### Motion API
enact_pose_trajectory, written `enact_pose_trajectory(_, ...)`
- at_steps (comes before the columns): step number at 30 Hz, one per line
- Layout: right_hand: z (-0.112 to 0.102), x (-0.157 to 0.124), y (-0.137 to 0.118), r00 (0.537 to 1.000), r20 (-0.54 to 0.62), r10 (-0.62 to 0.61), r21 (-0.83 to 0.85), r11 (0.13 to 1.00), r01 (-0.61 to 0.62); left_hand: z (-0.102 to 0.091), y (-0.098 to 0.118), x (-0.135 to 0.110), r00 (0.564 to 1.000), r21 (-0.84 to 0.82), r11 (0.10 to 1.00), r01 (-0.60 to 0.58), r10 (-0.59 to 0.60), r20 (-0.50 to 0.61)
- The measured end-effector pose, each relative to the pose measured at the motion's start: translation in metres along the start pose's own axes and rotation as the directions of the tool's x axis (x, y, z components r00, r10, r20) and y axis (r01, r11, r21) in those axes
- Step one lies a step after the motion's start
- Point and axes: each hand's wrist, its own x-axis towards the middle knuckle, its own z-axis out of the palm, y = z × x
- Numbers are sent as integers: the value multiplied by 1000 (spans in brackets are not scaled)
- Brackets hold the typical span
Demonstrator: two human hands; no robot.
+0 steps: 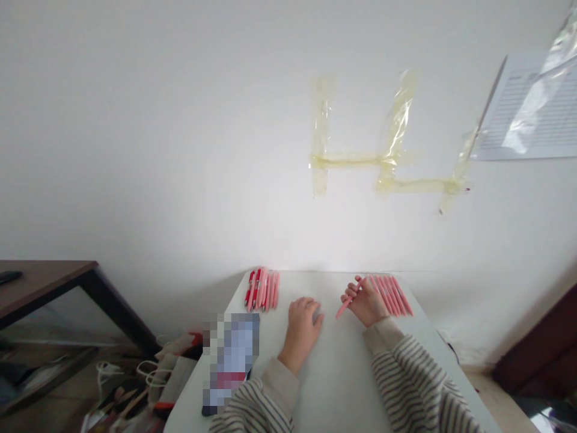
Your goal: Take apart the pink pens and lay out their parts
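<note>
In my right hand (367, 300) is a slim pink pen (346, 305), pinched between the fingers and slanting down to the left above the table. Just right of that hand, several pink pens (393, 294) lie side by side in a slanted row. My left hand (303, 325) rests on the white table (336, 373), its fingers loosely bent and the thumb apart from them; I see nothing held in it. Beyond it to the left lies a bunch of several pens (264, 290), some pink and some red with dark tips.
A phone-like slab (237, 355), blurred out, lies at the table's left edge. The table backs onto a white wall (180, 150) with yellowed tape (387, 162). Bags (166, 373) crowd the floor at left, beside a brown desk (49, 279).
</note>
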Motion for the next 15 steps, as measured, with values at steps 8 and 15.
enact_pose_trajectory(8,3,-6,-12,996,61,60,-7,998,-60,-4,0,-4,994,90,996,29,-39,105)
enact_pose_trajectory(15,0,-8,-14,969,192,157,390,894,-222,-8,1,-4,992,121,993,16,-31,125)
